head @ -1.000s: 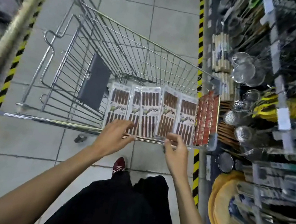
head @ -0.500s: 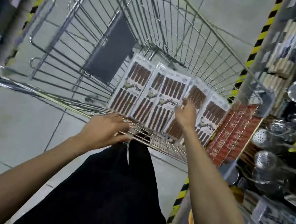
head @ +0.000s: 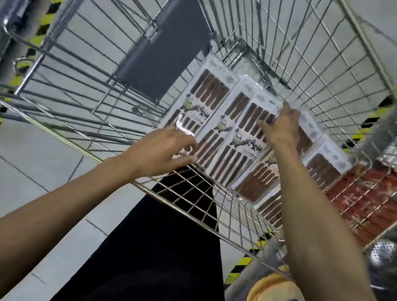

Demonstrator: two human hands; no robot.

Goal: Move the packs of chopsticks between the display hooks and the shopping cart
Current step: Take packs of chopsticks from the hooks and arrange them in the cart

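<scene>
I'm resting my right hand (head: 281,131), fingers spread flat, on the packs of chopsticks (head: 235,135) lying overlapped at frame centre in the shopping cart (head: 310,51). My left hand (head: 161,150) is hovering curled at their lower-left edge; I can't tell whether that grip is pinching anything. With glossy packs overlapping, I'm risking dragging a neighbour along or snagging the wire.

Flat, cool light on pale floor (head: 19,188), no hard shadows. Glare streak on plastic pack (head: 182,125). Motion blur smears shelf goods (head: 393,269) at right edge. Wide lens bows cart wires (head: 310,51).
</scene>
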